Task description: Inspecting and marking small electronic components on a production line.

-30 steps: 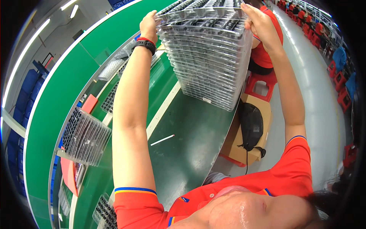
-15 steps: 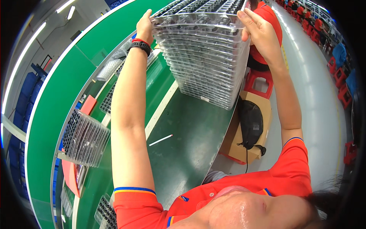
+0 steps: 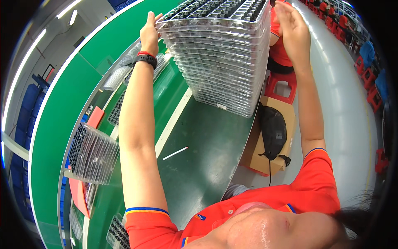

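Note:
A tall stack of clear plastic trays [image 3: 224, 66] stands at the far end of the dark green bench. Rows of small black parts [image 3: 215, 10] fill the top tray. My left hand [image 3: 149, 36], with a black wristband, is at the stack's upper left corner. Its fingers are stretched and partly behind the tray edge; whether they touch it I cannot tell. To the right of the stack, my right hand [image 3: 295, 37] is raised with straight fingers and palm toward the trays, a small gap between. Nothing is held in it.
A white stick [image 3: 175, 153] lies on the bench [image 3: 203, 137]. Left of it, a smaller stack of clear trays [image 3: 93, 153] stands by a green conveyor. At right, a black pouch [image 3: 273, 133] rests on a cardboard box [image 3: 253, 145], near a red stool [image 3: 280, 87] and a person in red [image 3: 282, 52].
My right hand has come off the top tray's right edge and moved slightly right. My left hand has shifted a little left and its fingers have loosened. The stack remains in place.

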`<state>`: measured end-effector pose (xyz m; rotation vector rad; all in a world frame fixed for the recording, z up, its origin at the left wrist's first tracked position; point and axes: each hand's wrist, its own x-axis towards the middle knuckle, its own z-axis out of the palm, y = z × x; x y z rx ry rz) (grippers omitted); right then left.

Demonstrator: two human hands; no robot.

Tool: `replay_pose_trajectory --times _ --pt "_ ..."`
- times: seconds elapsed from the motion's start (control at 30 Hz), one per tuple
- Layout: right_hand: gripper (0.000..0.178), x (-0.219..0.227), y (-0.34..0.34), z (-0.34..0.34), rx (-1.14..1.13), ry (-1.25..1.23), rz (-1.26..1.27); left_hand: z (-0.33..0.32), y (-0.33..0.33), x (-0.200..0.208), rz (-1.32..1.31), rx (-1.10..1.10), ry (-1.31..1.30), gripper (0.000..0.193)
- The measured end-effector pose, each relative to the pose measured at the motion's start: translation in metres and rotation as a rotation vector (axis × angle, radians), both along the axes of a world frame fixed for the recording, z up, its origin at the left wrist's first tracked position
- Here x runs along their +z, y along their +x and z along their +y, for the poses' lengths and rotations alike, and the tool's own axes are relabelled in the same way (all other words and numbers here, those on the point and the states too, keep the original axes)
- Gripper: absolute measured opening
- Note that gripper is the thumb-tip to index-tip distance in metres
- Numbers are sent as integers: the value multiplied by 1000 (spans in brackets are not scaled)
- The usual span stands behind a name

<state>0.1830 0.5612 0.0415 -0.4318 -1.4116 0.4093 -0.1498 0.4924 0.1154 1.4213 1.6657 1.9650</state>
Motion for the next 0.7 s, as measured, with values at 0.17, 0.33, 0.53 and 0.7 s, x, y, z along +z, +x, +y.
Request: replay_pose_trajectory --times 0.17,0.33,0.53,0.7 --pt "50 19 -7 92 -523 332 -82 -8 -9 -1 104 85 -6 45" --pt "62 9 9 195 166 -305 -42 4 25 -7 92 -23 56 50" --pt "50 10 -33 168 699 -499 88 -24 -3 -19 131 -65 61 52" --pt "50 -3 -34 204 625 -384 178 -26 15 -19 157 -78 69 54"
